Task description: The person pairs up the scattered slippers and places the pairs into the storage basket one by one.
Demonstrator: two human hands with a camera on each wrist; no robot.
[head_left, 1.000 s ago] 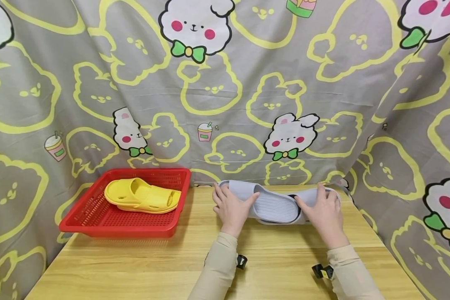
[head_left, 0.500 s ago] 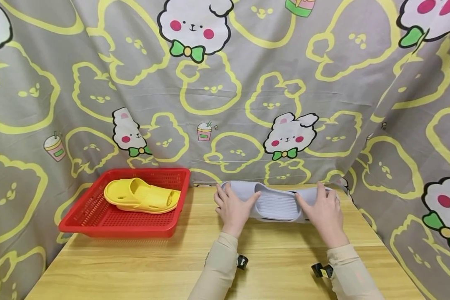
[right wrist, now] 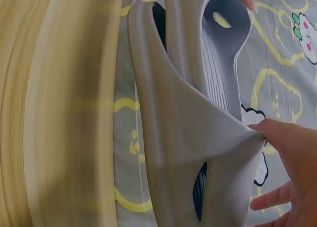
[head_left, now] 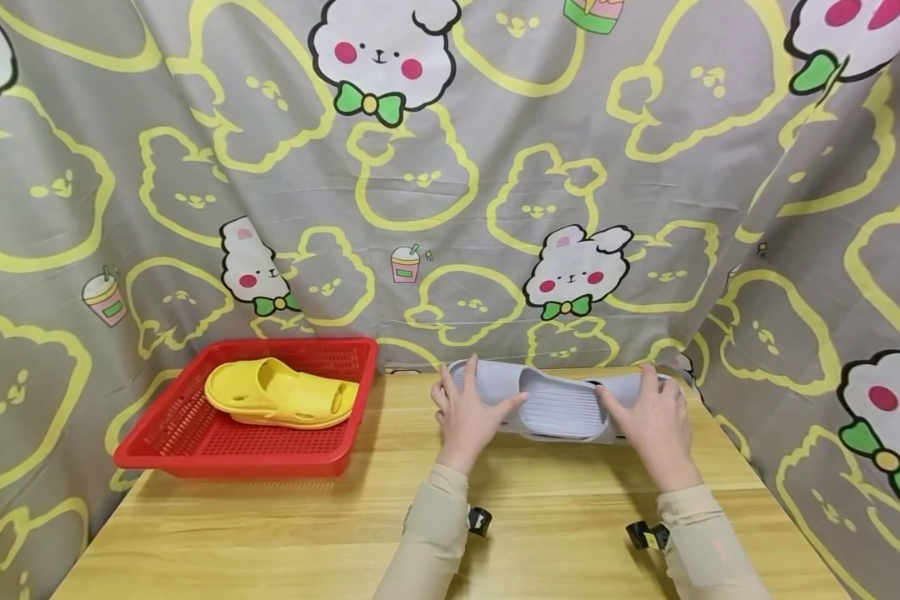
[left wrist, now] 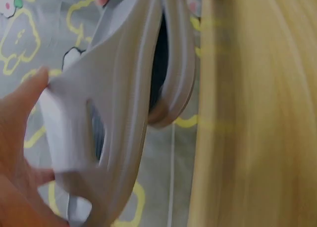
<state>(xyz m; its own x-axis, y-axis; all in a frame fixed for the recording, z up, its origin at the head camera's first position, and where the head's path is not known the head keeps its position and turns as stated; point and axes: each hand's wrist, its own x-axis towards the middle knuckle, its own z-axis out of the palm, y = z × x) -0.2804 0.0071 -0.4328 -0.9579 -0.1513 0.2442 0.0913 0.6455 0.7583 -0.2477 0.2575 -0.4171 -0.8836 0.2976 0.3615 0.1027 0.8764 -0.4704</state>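
Patterned cloth (head_left: pixel 435 100) hangs behind the wooden table (head_left: pixel 547 533). Apart, the left hand (head_left: pixel 467 421) and right hand (head_left: pixel 656 429) grip opposite ends of two overlapping grey slippers (head_left: pixel 562 412).

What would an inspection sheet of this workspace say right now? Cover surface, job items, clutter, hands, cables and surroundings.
Surface: wood-grain table.
Job items: two grey slippers, ends overlapping, toes pointing apart, held over the table's far side. Red basket on the person's left, holding yellow footwear.
Clutter: nothing seen.
Left hand: grips the left slipper, thumb at the rim of its opening.
Right hand: grips the right slipper, thumb near the overlap.
Wrists: a black device at each.
Cables: nothing seen.
Surroundings: grey curtain with yellow outlines and cartoon animals, behind and at both sides.
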